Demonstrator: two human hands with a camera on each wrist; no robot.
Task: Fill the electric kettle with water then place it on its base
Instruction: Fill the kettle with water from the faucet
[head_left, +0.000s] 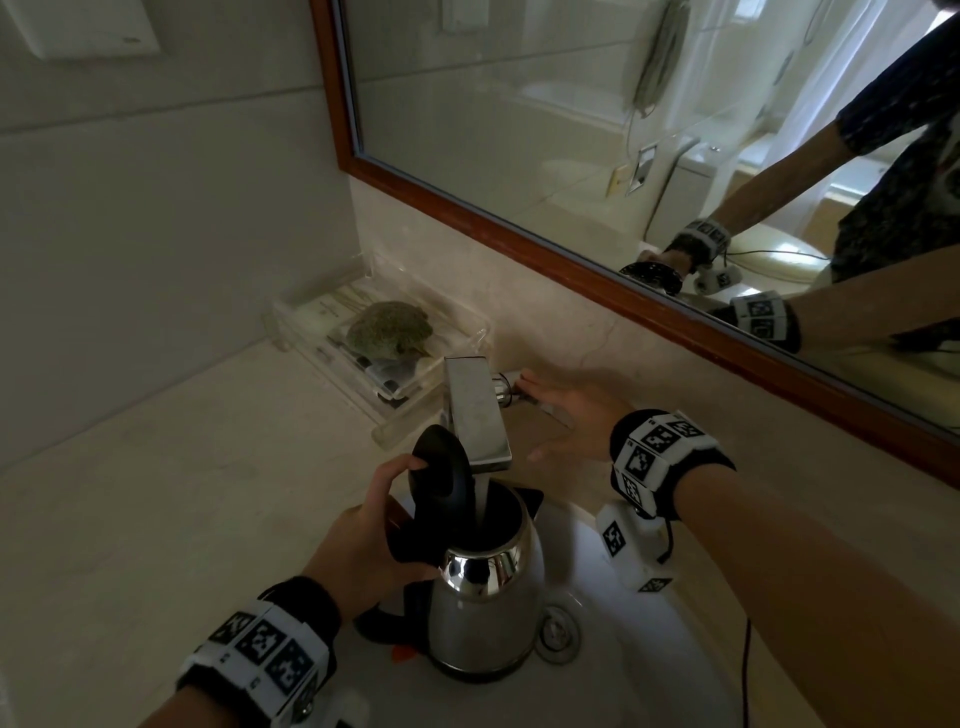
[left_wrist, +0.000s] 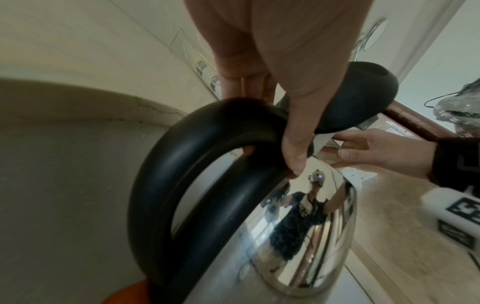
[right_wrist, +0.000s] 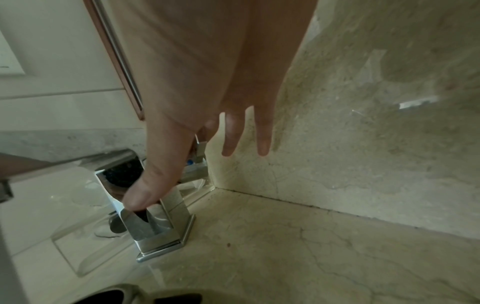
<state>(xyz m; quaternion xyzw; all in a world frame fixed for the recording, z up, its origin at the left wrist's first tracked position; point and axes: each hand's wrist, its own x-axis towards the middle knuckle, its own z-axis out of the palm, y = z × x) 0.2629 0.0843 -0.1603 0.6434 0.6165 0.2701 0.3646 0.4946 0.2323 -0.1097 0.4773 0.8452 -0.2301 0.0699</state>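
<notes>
A steel electric kettle (head_left: 485, 608) with a black handle (left_wrist: 197, 164) is in the white sink (head_left: 644, 670), its black lid (head_left: 441, 462) flipped up. Water streams from the flat chrome faucet spout (head_left: 475, 410) into its mouth. My left hand (head_left: 369, 545) grips the top of the handle, thumb (left_wrist: 296, 148) down its side. My right hand (head_left: 566, 410) reaches past the spout with fingers straight, the fingers (right_wrist: 262, 131) spread over the faucet lever (right_wrist: 200, 162) by the wall. Whether they touch the lever is hidden. The kettle's base is not in view.
A clear acrylic tray (head_left: 384, 353) holding a greenish lump and sachets sits at the back left of the beige marble counter (head_left: 171, 499). A wood-framed mirror (head_left: 597, 249) runs along the wall. The drain (head_left: 558, 631) lies right of the kettle. A thin cable (head_left: 745, 670) hangs from my right wrist.
</notes>
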